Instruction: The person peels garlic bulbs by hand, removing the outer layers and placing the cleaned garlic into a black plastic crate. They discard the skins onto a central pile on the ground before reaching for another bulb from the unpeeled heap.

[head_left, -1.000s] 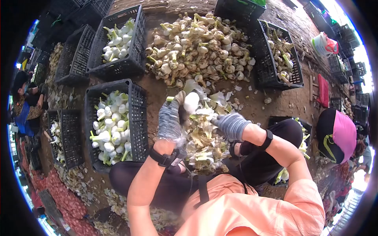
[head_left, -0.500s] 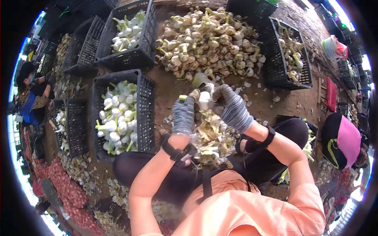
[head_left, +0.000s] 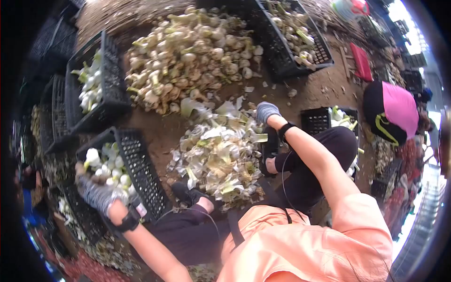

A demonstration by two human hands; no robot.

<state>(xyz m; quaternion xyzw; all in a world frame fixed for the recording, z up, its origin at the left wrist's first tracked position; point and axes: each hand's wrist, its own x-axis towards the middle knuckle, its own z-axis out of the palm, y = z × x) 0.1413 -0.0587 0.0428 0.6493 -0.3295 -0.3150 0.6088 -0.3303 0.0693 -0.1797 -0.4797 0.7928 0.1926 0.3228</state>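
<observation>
My left hand [head_left: 97, 190], in a grey knit glove and smeared by motion, reaches over the crate of trimmed garlic [head_left: 143, 171] on the left. At its fingertips is a white garlic bulb [head_left: 93, 157], its cut green stem against the fingers. More clean bulbs with short stems lie below in that crate. My right hand [head_left: 268, 113], gloved the same way, is curled in at the right edge of a heap of garlic skins [head_left: 221, 155] between my feet. Its fingertips are hidden, so I cannot tell what it holds.
Beyond the skins lies a big pile of untrimmed garlic [head_left: 192, 56]. Black crates with garlic stand at the back left [head_left: 117, 89], back right [head_left: 324, 58] and by my right knee [head_left: 317, 121]. A pink-and-black bundle [head_left: 399, 110] is at the far right.
My hands were together over the skins, around a garlic bulb. My left hand has swung left over the crate with a bulb; my right has stayed near the skins. The view has turned.
</observation>
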